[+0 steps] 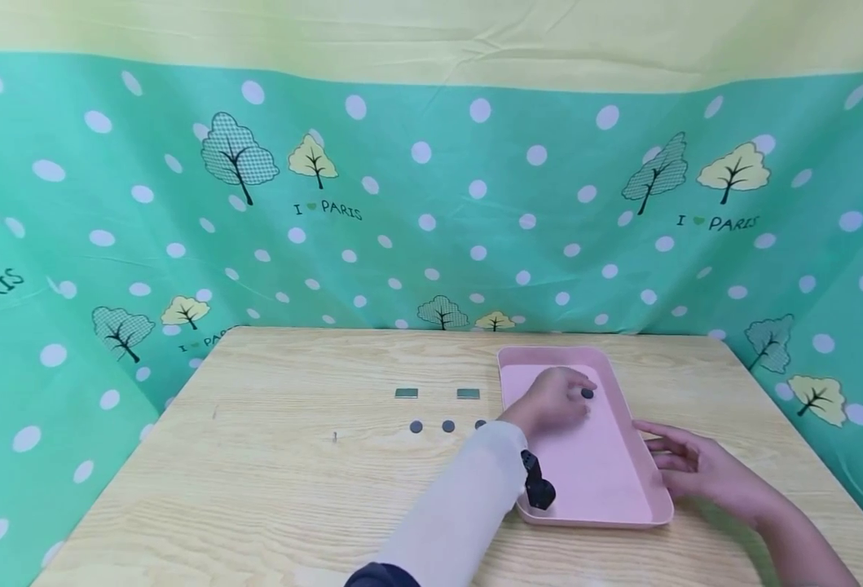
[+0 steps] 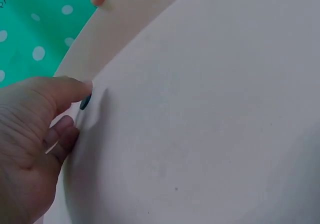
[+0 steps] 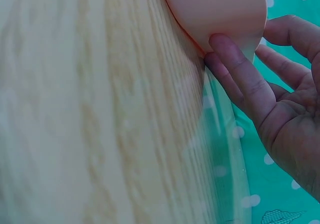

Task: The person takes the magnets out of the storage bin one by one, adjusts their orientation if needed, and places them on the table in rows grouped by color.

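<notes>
In the head view my left hand reaches into a pink rectangular tray. A small dark round disc is at its fingertips. The left wrist view shows the disc tilted nearly on edge, pinched at the fingertips of the left hand, close to the tray wall. Along the tray's right outer side lies my right hand. Its fairly straight fingers touch the outer wall of the tray in the right wrist view.
Left of the tray, three dark discs lie in a row on the wooden table, the rightmost partly behind the left sleeve. Two green rectangular pieces lie behind them. A green dotted curtain surrounds the table.
</notes>
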Demonstrator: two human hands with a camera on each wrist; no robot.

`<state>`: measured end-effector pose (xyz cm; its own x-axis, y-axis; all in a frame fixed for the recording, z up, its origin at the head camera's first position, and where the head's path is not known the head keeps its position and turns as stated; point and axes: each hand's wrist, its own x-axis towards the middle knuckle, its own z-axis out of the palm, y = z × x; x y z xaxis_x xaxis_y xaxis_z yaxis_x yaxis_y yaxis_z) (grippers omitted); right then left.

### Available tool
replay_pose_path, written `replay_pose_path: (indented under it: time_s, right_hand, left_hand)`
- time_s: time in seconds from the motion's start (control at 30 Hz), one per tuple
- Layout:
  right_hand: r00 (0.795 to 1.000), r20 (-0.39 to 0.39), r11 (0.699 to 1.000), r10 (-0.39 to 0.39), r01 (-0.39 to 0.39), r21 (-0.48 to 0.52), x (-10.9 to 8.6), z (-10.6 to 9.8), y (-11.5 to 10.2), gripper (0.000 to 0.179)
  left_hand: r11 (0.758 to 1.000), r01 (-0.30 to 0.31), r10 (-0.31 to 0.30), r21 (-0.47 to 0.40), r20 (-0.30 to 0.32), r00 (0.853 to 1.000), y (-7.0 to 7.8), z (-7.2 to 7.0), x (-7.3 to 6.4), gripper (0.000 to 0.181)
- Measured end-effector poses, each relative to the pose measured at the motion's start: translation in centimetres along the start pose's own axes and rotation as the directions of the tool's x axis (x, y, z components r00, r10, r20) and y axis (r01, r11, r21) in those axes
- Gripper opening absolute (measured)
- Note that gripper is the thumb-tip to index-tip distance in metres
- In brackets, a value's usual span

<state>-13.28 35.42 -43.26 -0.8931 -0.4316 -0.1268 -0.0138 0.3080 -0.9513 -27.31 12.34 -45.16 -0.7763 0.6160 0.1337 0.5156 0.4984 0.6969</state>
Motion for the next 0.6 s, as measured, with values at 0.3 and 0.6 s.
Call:
replay_pose_path:
  time_s: [0.3,0.6]
  right_hand:
    - [1.000,0.003,1.000,-0.026,0.026,-0.003,0.06,0.07,-0.08,0.066]
    - [1.000,-0.007,1.000,0.012,-0.012,-0.004,-0.07,0.10,-0.29,0.068]
  left_hand:
    - [0.967,-0.079,0.059,0.242,0.090,0.994,-0.23,0.21,0.27,0.037]
    - [0.993,-0.022,0.015,0.114,0.066,0.998,0.03,0.12,-0.13,0.016]
